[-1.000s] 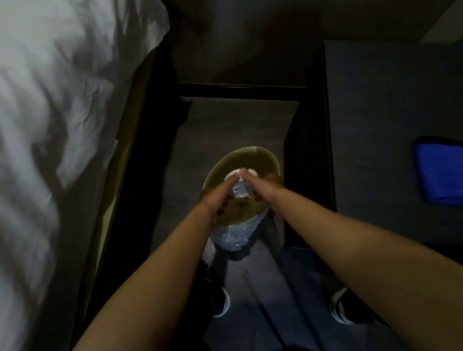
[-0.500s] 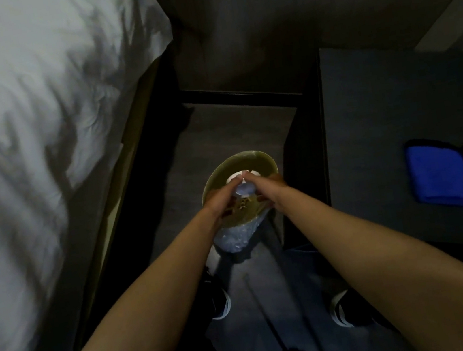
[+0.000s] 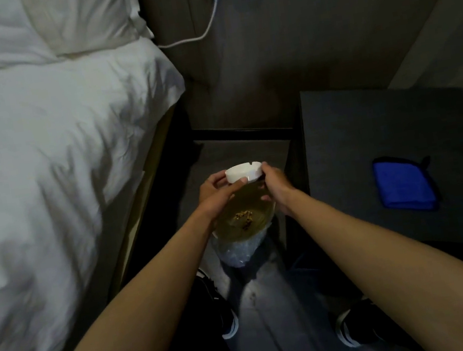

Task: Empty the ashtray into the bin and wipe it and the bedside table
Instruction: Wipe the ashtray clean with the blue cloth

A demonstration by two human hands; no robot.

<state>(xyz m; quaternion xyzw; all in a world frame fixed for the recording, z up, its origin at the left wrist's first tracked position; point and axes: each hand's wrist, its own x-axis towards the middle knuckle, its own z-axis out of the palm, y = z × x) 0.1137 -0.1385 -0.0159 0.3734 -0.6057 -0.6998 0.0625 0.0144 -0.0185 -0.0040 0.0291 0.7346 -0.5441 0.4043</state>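
Note:
A round white ashtray [image 3: 243, 172] with notches in its rim is held above the far edge of the bin [image 3: 264, 224]. My left hand [image 3: 216, 194] grips its left side and my right hand [image 3: 276, 186] its right side. The bin stands on the floor between bed and table, lined with a clear bag, and brownish bits [image 3: 243, 217] lie at its bottom. To the right is the dark bedside table [image 3: 368, 129], and a folded blue cloth [image 3: 403, 183] lies on it.
A bed with white sheets [image 3: 54, 157] and a pillow [image 3: 48, 25] fills the left side. A white cable [image 3: 209, 24] hangs from a wall plug. My shoes [image 3: 226, 312] stand on the grey floor near the bin.
Both hands have lifted the ashtray up out of the bin's mouth, and it now looks level. The view has tilted upward, so the pillow and the wall plug have come into sight.

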